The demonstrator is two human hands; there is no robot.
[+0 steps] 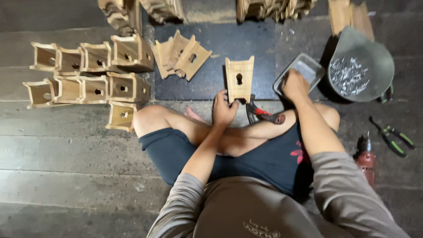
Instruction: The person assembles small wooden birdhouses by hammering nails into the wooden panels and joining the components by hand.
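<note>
One flat wooden panel (239,78) with a keyhole slot, lying on the dark mat (211,83) just beyond the crossed legs, pinched at its near edge by the left hand (224,109), right hand (294,84) dipping fingers into the grey tray (308,66), grasp hidden; likely light, stiff, rough-grained, best gripped by the side edges.

The wooden panel (239,78) with its dark keyhole cutout is pale tan, as are the stacked wooden boxes (88,77). It lies on a dark blue-black mat (211,61) over grey floorboards (66,167). The tray (304,68) is grey, the pliers (392,136) green-and-black handled.
</note>
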